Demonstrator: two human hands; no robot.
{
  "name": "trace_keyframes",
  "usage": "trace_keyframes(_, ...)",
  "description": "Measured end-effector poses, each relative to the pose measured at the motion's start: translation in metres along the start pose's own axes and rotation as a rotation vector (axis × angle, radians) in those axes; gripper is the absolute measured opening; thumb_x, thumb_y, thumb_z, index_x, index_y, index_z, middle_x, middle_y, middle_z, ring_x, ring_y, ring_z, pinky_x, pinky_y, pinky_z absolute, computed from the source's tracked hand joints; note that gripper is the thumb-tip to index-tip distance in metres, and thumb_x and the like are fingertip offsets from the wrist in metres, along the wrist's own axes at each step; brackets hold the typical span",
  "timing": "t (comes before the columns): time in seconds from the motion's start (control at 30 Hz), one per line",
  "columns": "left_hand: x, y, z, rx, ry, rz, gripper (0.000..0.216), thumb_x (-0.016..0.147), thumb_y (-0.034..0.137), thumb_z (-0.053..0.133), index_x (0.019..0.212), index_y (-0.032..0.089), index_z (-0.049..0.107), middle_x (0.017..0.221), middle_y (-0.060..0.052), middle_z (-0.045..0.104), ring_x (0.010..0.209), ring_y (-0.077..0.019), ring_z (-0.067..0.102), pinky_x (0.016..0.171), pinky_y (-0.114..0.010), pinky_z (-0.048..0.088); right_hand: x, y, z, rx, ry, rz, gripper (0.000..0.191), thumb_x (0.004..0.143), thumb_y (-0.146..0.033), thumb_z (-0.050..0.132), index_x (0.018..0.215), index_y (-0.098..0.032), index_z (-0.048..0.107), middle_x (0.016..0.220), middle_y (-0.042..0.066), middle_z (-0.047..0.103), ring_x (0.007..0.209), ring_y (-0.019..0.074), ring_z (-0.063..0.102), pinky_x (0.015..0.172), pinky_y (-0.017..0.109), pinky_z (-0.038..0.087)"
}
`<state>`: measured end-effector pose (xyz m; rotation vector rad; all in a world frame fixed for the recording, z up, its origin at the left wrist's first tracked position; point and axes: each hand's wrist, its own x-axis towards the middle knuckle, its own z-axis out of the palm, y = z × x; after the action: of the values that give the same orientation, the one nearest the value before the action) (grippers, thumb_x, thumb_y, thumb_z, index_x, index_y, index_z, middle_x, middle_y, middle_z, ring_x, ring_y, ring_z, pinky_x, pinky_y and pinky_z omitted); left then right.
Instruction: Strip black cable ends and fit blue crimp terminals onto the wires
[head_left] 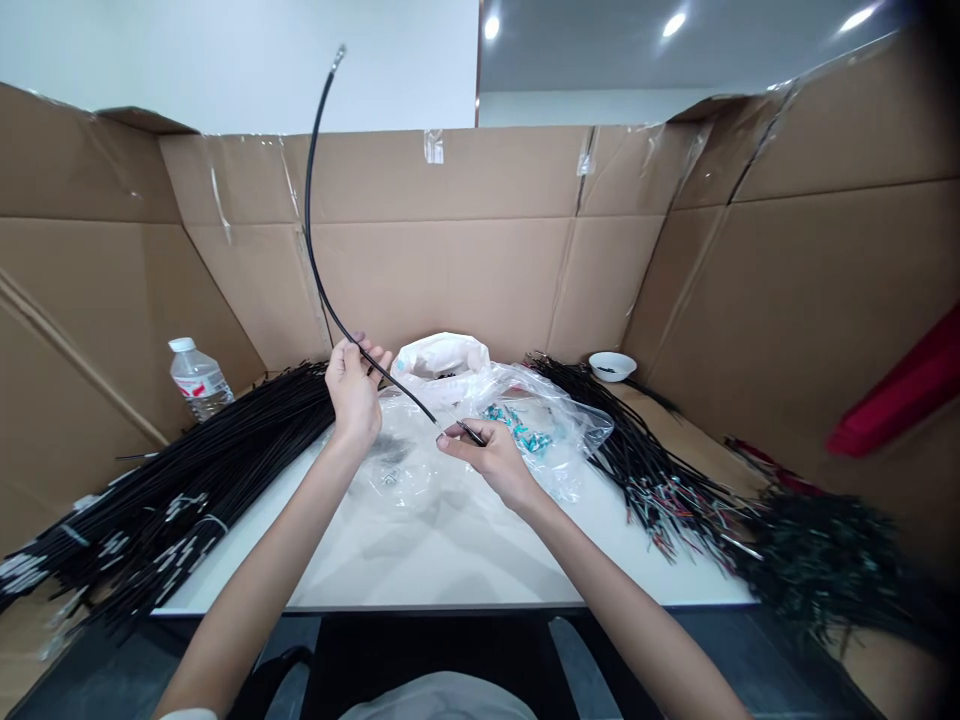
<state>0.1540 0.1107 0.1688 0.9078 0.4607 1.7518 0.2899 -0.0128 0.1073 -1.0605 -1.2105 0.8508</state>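
Note:
A black cable (310, 215) curves from above the cardboard wall down between my hands, with a silvery fitting at its upper end. My left hand (355, 390) is closed around the cable's lower stretch, the fingers partly curled. At the cable's lower, pale end, my right hand (487, 450) pinches with thumb and forefinger. A small dark, thin piece (471, 433) also sticks out by the right fingers; its kind is unclear. Just beyond the hands, a clear plastic bag (510, 395) holds small blue-green pieces (529, 435).
Bundles of black cables (247, 440) lie at left beside a water bottle (199, 378). More black cables (637, 450) with coloured wire ends lie at right, near a white bowl (612, 366). Cardboard walls (480, 270) surround the white table (420, 570). A white bag (442, 354) stands behind.

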Motion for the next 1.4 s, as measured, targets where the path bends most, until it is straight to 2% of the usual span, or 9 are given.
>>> trace_keyframes(0.23, -0.007, -0.018, 0.004, -0.074, 0.09, -0.151, 0.023, 0.1, 0.01, 0.037, 0.086, 0.021, 0.052, 0.08, 0.002, 0.063, 0.072, -0.0101, 0.067, 0.094, -0.035, 0.057, 0.026, 0.001, -0.042, -0.095, 0.123, -0.134, 0.029, 0.078, -0.044, 0.07, 0.063, -0.019, 0.065, 0.053, -0.006, 0.029, 0.054, 0.011, 0.026, 0.054, 0.029, 0.022)
trace_keyframes(0.4, -0.011, -0.033, 0.007, -0.1, 0.084, -0.265, 0.023, 0.094, 0.0, 0.042, 0.088, 0.019, 0.054, 0.081, 0.0, 0.067, 0.08, -0.0121, 0.07, 0.1, -0.037, 0.056, 0.058, 0.003, -0.066, -0.158, 0.247, -0.242, 0.044, 0.082, -0.043, 0.066, 0.052, -0.02, 0.044, 0.056, -0.005, 0.028, 0.057, 0.0106, 0.024, 0.056, 0.028, 0.021)
trace_keyframes(0.63, -0.016, -0.042, 0.028, -0.155, 0.043, -0.427, 0.018, 0.089, -0.001, 0.051, 0.083, 0.014, 0.059, 0.087, -0.006, 0.07, 0.089, -0.0154, 0.071, 0.104, -0.038, 0.055, 0.092, -0.008, -0.08, -0.113, 0.278, -0.277, 0.028, 0.084, -0.041, 0.067, 0.067, -0.019, 0.068, 0.057, -0.005, 0.036, 0.054, 0.0107, 0.029, 0.053, 0.027, 0.024)
trace_keyframes(0.8, -0.03, -0.032, 0.035, -0.169, -0.077, -0.524, 0.009, 0.092, 0.006, 0.058, 0.089, 0.013, 0.064, 0.098, -0.007, 0.072, 0.096, -0.0152, 0.071, 0.096, -0.029, 0.059, 0.09, -0.012, -0.073, -0.052, 0.208, -0.241, 0.028, 0.082, -0.042, 0.071, 0.066, -0.019, 0.068, 0.055, -0.007, 0.031, 0.051, 0.0096, 0.023, 0.051, 0.027, 0.021)
trace_keyframes(0.93, -0.034, -0.035, 0.035, -0.086, -0.198, -0.479, 0.006, 0.089, 0.008, 0.067, 0.088, 0.014, 0.066, 0.094, -0.004, 0.072, 0.097, -0.0135, 0.07, 0.09, -0.024, 0.06, 0.088, -0.01, -0.065, -0.046, 0.173, -0.168, 0.03, 0.081, -0.048, 0.073, 0.072, -0.019, 0.071, 0.052, -0.008, 0.027, 0.049, 0.0093, 0.021, 0.049, 0.027, 0.018)
trace_keyframes(1.1, -0.025, -0.044, 0.03, 0.089, -0.3, -0.284, 0.013, 0.08, 0.019, 0.08, 0.088, 0.02, 0.07, 0.092, -0.001, 0.072, 0.093, -0.0146, 0.07, 0.084, -0.024, 0.061, 0.092, -0.006, -0.055, 0.091, 0.198, -0.06, 0.032, 0.078, -0.047, 0.077, 0.068, -0.02, 0.064, 0.052, -0.01, 0.025, 0.048, 0.0078, 0.016, 0.048, 0.027, 0.014)
trace_keyframes(1.2, -0.021, -0.046, 0.031, 0.188, -0.328, -0.205, 0.017, 0.079, 0.027, 0.083, 0.088, 0.022, 0.069, 0.093, -0.001, 0.072, 0.092, -0.0156, 0.069, 0.084, -0.026, 0.061, 0.095, -0.003, -0.051, 0.166, 0.253, -0.056, 0.035, 0.073, -0.043, 0.081, 0.063, -0.02, 0.057, 0.055, -0.009, 0.03, 0.05, 0.0075, 0.02, 0.048, 0.026, 0.017)
trace_keyframes(1.33, -0.021, -0.047, 0.032, 0.321, -0.352, -0.109, 0.02, 0.076, 0.031, 0.086, 0.085, 0.022, 0.07, 0.094, -0.001, 0.071, 0.09, -0.0178, 0.069, 0.083, -0.029, 0.062, 0.095, 0.0, -0.051, 0.185, 0.276, -0.03, 0.028, 0.073, -0.042, 0.081, 0.071, -0.021, 0.063, 0.056, -0.009, 0.034, 0.051, 0.0076, 0.022, 0.048, 0.025, 0.019)
trace_keyframes(1.4, -0.021, -0.048, 0.031, 0.361, -0.384, -0.126, 0.018, 0.076, 0.032, 0.085, 0.083, 0.023, 0.071, 0.095, -0.001, 0.071, 0.093, -0.0199, 0.07, 0.085, -0.031, 0.062, 0.094, 0.001, -0.052, 0.237, 0.263, 0.018, 0.026, 0.073, -0.039, 0.082, 0.074, -0.021, 0.064, 0.055, -0.01, 0.032, 0.049, 0.0072, 0.02, 0.046, 0.026, 0.015)
